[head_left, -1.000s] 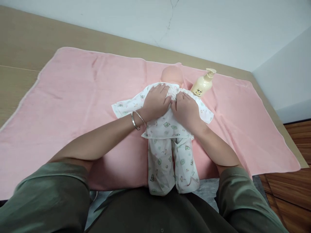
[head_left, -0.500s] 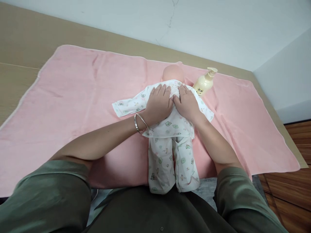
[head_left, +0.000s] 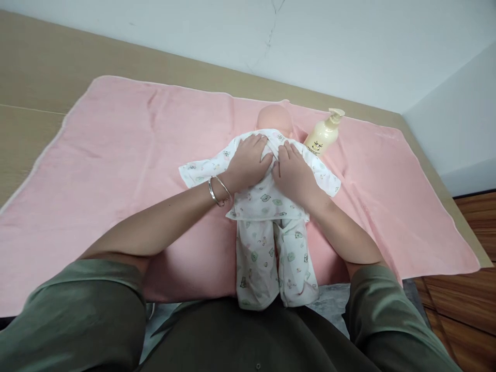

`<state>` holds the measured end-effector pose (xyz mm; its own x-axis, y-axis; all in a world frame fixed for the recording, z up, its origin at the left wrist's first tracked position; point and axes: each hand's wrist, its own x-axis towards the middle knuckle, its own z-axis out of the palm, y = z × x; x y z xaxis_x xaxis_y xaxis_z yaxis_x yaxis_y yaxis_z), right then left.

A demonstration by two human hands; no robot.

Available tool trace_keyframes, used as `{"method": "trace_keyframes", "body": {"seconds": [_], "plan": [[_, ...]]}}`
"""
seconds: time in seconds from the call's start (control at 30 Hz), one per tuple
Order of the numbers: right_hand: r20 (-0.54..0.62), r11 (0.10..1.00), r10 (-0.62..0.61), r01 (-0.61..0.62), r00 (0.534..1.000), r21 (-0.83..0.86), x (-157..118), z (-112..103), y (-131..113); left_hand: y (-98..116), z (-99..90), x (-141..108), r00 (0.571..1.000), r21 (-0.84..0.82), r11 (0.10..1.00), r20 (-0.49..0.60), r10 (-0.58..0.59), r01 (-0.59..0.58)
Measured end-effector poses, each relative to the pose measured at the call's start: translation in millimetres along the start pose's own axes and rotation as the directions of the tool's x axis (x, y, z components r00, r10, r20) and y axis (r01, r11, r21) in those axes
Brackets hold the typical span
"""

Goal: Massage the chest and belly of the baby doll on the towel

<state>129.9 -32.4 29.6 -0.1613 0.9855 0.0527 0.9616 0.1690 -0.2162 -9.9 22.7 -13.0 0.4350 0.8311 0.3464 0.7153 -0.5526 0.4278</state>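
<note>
A baby doll (head_left: 274,120) with a bare, rounded head lies stretched out in front of me, its feet towards me. It wears a white printed top (head_left: 271,201) and matching trousers (head_left: 258,263), with the sleeves spread to both sides. My left hand (head_left: 250,163) rests on the upper part of the top, fingers spread over the cloth. Beside it, my right hand (head_left: 292,170) lies on the top too, fingers extended towards the head. The thumbs are close together, and the cloth between the hands is creased. Two thin bangles (head_left: 220,191) circle my left wrist.
A cream pump bottle (head_left: 322,135) lies tilted by the doll's right-hand side in view. The doll lies on a pink blanket (head_left: 155,144) spread over a wooden table (head_left: 46,51). A white wall (head_left: 194,31) stands behind, and brown wooden panels (head_left: 465,310) show at lower right.
Both hands have shifted slightly on the top, the right a little down towards me. The fingers look more bent, and the cloth between them is more creased.
</note>
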Motion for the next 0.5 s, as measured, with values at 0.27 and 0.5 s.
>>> {"method": "trace_keyframes", "body": {"seconds": [0.27, 0.5], "plan": [[-0.029, 0.994, 0.005, -0.002, 1.0, 0.105, 12.8, 0.2, 9.5, 17.2, -1.1, -12.2, 0.999, 0.088, 0.996, -0.02, -0.026, 0.028], [-0.021, 0.995, 0.019, -0.017, 1.0, 0.094, 17.8, 1.5, 11.8, 20.7, -4.5, -14.3, 1.0, 0.109, 0.994, 0.004, -0.028, 0.027]]}}
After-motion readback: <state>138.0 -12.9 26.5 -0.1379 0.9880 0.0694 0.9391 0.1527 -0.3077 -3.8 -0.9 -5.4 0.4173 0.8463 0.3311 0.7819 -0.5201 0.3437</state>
